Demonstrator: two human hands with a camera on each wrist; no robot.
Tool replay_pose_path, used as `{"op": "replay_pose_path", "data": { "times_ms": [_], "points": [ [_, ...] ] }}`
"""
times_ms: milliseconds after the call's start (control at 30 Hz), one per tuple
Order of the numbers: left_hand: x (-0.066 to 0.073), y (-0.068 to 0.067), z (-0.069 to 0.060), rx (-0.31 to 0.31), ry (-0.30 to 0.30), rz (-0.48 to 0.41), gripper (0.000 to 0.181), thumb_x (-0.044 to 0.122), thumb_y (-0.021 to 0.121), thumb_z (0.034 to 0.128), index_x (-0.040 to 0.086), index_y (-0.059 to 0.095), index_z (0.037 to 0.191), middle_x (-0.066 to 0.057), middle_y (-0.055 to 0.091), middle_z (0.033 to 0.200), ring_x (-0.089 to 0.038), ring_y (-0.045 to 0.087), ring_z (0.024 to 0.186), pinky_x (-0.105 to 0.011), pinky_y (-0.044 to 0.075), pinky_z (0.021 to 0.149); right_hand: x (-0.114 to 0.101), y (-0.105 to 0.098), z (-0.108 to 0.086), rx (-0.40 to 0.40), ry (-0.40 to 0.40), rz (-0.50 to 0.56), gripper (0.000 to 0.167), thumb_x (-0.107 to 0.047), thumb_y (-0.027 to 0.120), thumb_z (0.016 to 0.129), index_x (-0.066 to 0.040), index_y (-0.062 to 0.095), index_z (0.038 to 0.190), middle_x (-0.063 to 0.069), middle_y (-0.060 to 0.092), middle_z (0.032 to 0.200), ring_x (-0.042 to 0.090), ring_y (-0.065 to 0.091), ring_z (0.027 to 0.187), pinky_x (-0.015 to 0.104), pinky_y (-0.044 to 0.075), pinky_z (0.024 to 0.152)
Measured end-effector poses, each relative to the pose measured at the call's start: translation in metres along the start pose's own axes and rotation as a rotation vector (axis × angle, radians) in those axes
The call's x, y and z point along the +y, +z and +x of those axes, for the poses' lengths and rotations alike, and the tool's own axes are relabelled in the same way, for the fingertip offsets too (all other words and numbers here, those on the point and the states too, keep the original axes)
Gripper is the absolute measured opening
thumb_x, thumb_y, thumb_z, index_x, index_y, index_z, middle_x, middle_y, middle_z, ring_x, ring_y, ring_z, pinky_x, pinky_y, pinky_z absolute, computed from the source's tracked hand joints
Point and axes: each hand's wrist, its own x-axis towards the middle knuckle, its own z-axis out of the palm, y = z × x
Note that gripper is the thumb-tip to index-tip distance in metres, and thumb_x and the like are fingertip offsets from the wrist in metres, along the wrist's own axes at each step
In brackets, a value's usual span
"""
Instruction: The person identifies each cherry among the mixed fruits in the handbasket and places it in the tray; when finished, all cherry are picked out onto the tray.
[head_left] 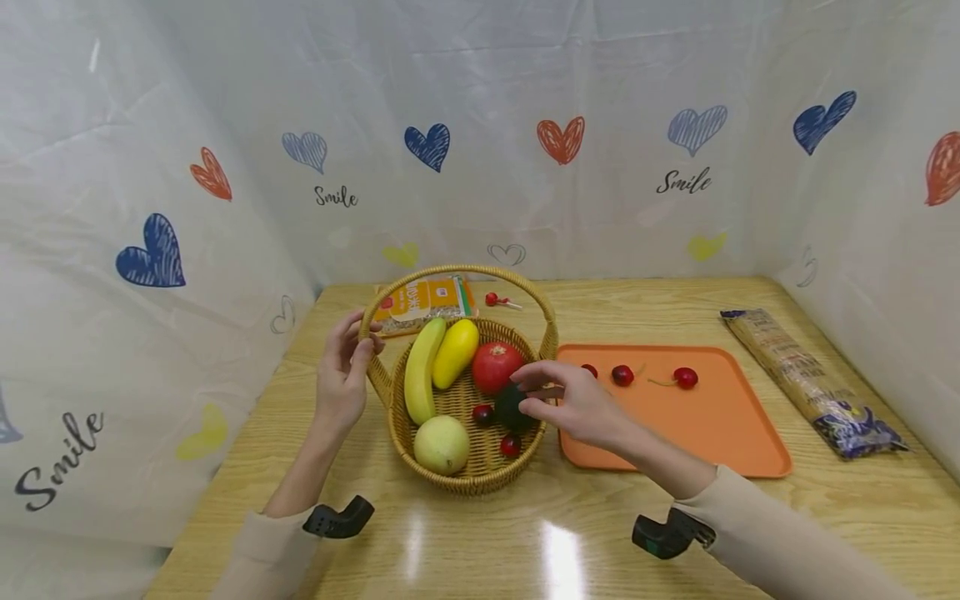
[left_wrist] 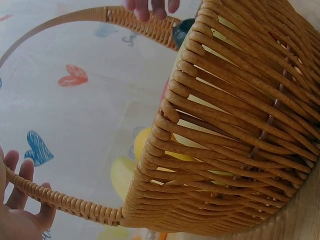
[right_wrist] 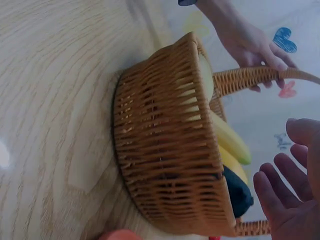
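Note:
A wicker basket (head_left: 472,483) stands on the table with a banana (head_left: 422,371), a yellow mango (head_left: 456,354), a red pomegranate (head_left: 497,367), a pale round melon (head_left: 442,445), a dark green avocado (head_left: 513,408) and two cherries (head_left: 483,414) inside. My left hand (head_left: 343,387) holds the left side of its arched handle (left_wrist: 75,206), thumb on one side and fingers on the other. Over the basket's right rim is my right hand (head_left: 588,408), fingers loosely bent beside the avocado. In the right wrist view that hand (right_wrist: 295,192) holds nothing, with a gap between it and the avocado (right_wrist: 237,194).
Right of the basket lies an orange tray (head_left: 675,433) with cherries (head_left: 686,378) along its upper part. A long pasta packet (head_left: 817,379) is at the far right. Behind the basket are an orange food packet (head_left: 427,302) and a red lollipop (head_left: 492,299). White printed sheeting surrounds the table.

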Motion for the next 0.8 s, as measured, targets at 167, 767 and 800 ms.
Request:
{"op": "replay_pose_path", "data": {
  "times_ms": [167, 767, 800],
  "points": [
    [0.003, 0.001, 0.000, 0.004, -0.010, 0.021, 0.041, -0.010, 0.039, 0.0965, -0.005, 0.036, 0.137, -0.028, 0.051, 0.112, -0.018, 0.056, 0.093, -0.022, 0.049, 0.083, 0.000, 0.013, 0.011, -0.010, -0.021, -0.011, 0.031, -0.012, 0.069, 0.086, -0.007, 0.062, 0.116, 0.010, 0.062, 0.110, 0.033, 0.059, 0.102, 0.037, 0.052, 0.085],
    [0.009, 0.002, 0.001, 0.004, -0.018, 0.021, 0.041, -0.011, 0.038, 0.0963, -0.005, 0.038, 0.137, -0.004, 0.057, 0.113, -0.021, 0.057, 0.094, -0.023, 0.049, 0.084, -0.001, 0.044, 0.045, -0.063, -0.040, -0.275, 0.039, -0.012, 0.073, 0.082, 0.000, 0.059, 0.117, 0.009, 0.062, 0.112, 0.025, 0.059, 0.099, 0.039, 0.051, 0.085],
    [0.012, 0.002, 0.001, 0.003, -0.021, 0.022, 0.041, -0.011, 0.038, 0.0963, -0.005, 0.038, 0.137, -0.001, 0.057, 0.112, -0.021, 0.057, 0.094, -0.024, 0.049, 0.084, -0.001, 0.046, 0.048, -0.065, -0.040, -0.301, 0.040, -0.013, 0.073, 0.082, 0.000, 0.060, 0.117, 0.009, 0.062, 0.111, 0.026, 0.059, 0.099, 0.038, 0.051, 0.084]
  ]
}}
